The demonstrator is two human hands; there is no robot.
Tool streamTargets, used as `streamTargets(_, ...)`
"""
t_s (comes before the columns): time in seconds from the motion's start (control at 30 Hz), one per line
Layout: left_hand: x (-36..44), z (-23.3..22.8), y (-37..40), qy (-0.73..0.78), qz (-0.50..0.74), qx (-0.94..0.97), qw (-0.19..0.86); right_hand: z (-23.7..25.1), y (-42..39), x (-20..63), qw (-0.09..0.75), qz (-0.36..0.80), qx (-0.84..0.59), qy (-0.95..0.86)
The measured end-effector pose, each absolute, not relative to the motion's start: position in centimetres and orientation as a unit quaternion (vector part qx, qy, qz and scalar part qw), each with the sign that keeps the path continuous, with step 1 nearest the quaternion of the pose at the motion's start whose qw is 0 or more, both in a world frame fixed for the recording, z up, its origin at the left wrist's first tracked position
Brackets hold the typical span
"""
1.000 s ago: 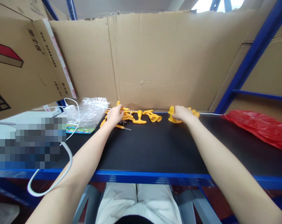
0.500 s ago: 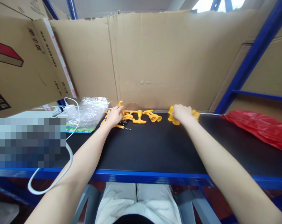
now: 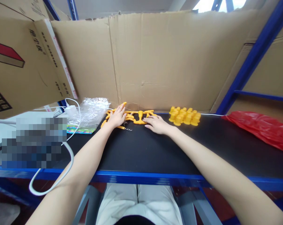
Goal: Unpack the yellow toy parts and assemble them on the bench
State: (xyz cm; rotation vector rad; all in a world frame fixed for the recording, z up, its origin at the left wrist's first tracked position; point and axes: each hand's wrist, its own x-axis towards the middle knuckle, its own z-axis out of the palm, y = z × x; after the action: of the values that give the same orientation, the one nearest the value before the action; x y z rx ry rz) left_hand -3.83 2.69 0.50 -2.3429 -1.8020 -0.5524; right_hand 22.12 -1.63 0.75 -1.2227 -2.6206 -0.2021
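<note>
- The right hand [image 3: 156, 124] has left the cluster of yellow caps [image 3: 184, 116] at the bench's [image 3: 155, 150] back edge, now lying flat, fingers apart, beside the loose yellow parts [image 3: 138, 116].
- The left hand [image 3: 117, 116] stays spread on those parts, gripping nothing.

Loose yellow plastic parts [image 3: 134, 117] — scattered against the cardboard.

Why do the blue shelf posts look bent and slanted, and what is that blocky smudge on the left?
Head view: the wide lens bows straight lines, so the blue post leans; the pixelated patch is deliberate masking, not blur. Light is soft and even; the yellow parts and both hands look sharp, with bright glare at the top right corner.
</note>
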Motion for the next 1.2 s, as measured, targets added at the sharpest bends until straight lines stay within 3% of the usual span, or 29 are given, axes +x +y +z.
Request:
streamTargets(0.47, -2.5, 0.9, 1.4, -0.576, -0.169, -0.798, 0.054, 1.8, -2.8, 21.0, 0.185, 0.055, -0.336, -0.922)
streamTargets(0.63, -2.6, 1.2, 1.4, -0.584, -0.166, -0.793, 0.048, 1.1, -2.2, 21.1, 0.225, -0.039, -0.33, -0.916)
streamTargets(0.83, -2.6, 0.9, 1.8, -0.587, -0.146, -0.795, 0.042, 0.3, -2.2, 21.2, 0.133, -0.059, -0.354, -0.924)
streamTargets(1.2, -1.9, 1.9, 0.8, -0.499, -0.24, -0.819, 0.149, 1.8, -3.5, 20.8, 0.091, -0.091, -0.413, -0.902)
